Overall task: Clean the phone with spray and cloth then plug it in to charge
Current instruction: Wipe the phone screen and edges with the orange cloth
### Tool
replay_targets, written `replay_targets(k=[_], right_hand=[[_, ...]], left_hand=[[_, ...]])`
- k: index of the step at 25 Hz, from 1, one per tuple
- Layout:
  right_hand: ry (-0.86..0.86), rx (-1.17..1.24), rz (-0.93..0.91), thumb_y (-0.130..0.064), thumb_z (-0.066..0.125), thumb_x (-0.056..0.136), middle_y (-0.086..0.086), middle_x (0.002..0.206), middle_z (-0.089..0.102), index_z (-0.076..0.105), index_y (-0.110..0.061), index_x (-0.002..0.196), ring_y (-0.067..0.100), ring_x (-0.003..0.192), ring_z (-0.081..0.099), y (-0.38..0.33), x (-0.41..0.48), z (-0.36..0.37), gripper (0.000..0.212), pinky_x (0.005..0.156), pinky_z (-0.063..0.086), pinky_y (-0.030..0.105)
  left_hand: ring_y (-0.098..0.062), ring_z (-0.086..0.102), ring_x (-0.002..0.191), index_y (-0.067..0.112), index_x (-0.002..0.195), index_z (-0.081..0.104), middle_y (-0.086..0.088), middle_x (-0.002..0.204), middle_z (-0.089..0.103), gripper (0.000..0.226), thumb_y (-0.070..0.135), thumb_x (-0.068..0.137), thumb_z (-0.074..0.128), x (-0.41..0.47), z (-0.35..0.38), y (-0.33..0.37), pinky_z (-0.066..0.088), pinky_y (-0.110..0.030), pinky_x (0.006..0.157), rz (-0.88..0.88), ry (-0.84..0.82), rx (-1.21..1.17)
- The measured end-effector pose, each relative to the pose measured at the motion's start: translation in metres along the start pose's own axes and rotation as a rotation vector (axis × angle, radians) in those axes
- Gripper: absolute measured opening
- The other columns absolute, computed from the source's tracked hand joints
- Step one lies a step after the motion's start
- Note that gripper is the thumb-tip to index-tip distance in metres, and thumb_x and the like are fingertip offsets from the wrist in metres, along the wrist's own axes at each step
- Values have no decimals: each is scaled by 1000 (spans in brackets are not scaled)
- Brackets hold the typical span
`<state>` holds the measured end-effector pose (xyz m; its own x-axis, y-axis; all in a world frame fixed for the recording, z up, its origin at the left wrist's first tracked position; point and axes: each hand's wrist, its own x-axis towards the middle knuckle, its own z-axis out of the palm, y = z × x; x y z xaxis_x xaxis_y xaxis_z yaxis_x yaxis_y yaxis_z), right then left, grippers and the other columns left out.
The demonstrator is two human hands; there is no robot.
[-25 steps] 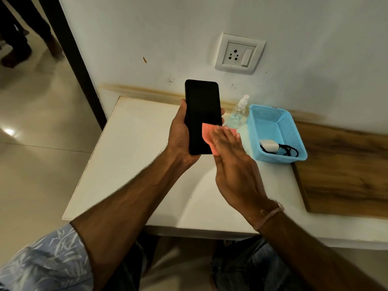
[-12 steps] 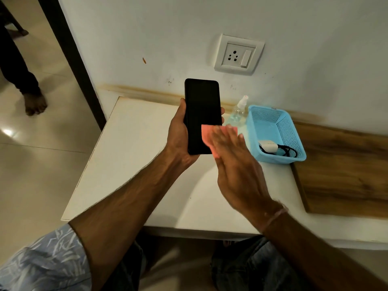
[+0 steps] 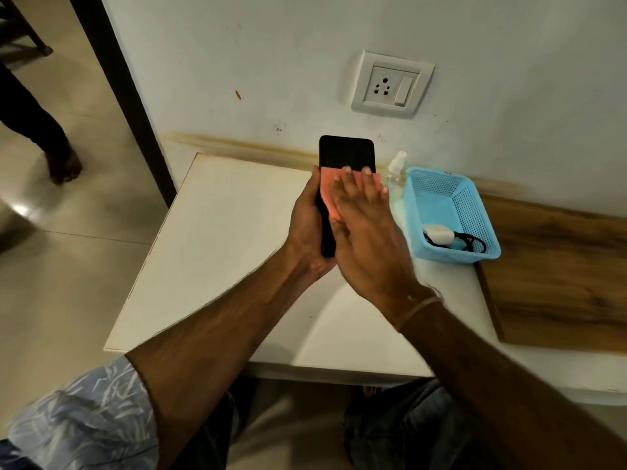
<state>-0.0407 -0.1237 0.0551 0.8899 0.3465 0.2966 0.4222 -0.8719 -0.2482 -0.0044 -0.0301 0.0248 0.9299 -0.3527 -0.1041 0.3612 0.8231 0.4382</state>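
Note:
My left hand [image 3: 307,225] grips a black phone [image 3: 346,152] upright above the white table [image 3: 217,252], dark screen facing me. My right hand [image 3: 364,232] lies flat over the screen and presses a pink cloth [image 3: 326,189] against it; only the cloth's upper left part shows under my fingers. A small clear spray bottle [image 3: 396,166] stands on the table behind the phone, next to a blue basket [image 3: 441,198]. Inside the basket lie a white charger [image 3: 437,235] and its black cable [image 3: 473,241]. A white wall socket [image 3: 392,84] sits above on the wall.
A wooden board [image 3: 559,276] covers the table's right part. At the far left a dark door frame [image 3: 125,96] borders tiled floor, where another person's leg and bare foot [image 3: 62,164] stand. My knees are under the table's front edge.
My right hand has slid the pink cloth up the screen from the phone's lower right to its middle. The person at the far left has shifted position.

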Motion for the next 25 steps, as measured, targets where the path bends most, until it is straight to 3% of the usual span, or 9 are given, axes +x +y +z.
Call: replay_targets(k=[3,6,10,14,17,20,25], right_hand=[[-48,-2,-155,-18,36,100,7,161,14,21,-8,152,20,150,2,-9,-25,8,55,123,6,39],[-91,15,-281,-15,41,99,6,160,18,24,-8,151,19,150,8,3,-61,7,55,122,15,40],[-21,0,-136,-23,34,103,7,160,17,24,-9,151,19,150,6,14,-28,-1,52,122,15,40],[23,-59,72,-31,23,104,7,162,5,10,-14,154,22,150,-3,-6,53,4,54,122,-3,37],[17,-73,25,-30,16,102,7,163,1,8,-14,154,22,150,-5,-23,52,15,55,122,-5,36],[-35,-35,-128,-34,16,103,6,163,3,10,-12,154,19,150,-3,-24,-6,16,56,123,3,39],[-74,-61,-210,-33,24,104,5,162,11,17,-10,153,18,150,2,-4,-44,6,54,122,12,40]], left_hand=[[-25,56,101,1,144,40,-14,119,55,73,60,102,29,-3,-2,12,45,-37,94,-57,-64,30],[-28,58,97,-3,149,39,-18,117,58,78,60,102,31,0,-7,20,47,-41,90,16,-42,11],[-30,61,107,0,149,43,-19,123,60,75,59,103,31,5,-4,14,47,-41,98,37,0,4],[-23,65,120,16,133,62,-7,133,66,47,44,106,36,2,-2,0,52,-36,101,84,7,-37],[-24,58,126,16,140,52,-7,140,59,49,43,107,27,-1,-4,4,46,-37,104,83,-28,-90],[-24,56,103,6,135,47,-12,122,55,65,57,104,22,-1,-5,21,47,-37,92,-3,-69,16],[-27,57,102,0,143,44,-17,121,57,75,61,102,29,2,-9,27,45,-40,96,-19,-61,-27]])
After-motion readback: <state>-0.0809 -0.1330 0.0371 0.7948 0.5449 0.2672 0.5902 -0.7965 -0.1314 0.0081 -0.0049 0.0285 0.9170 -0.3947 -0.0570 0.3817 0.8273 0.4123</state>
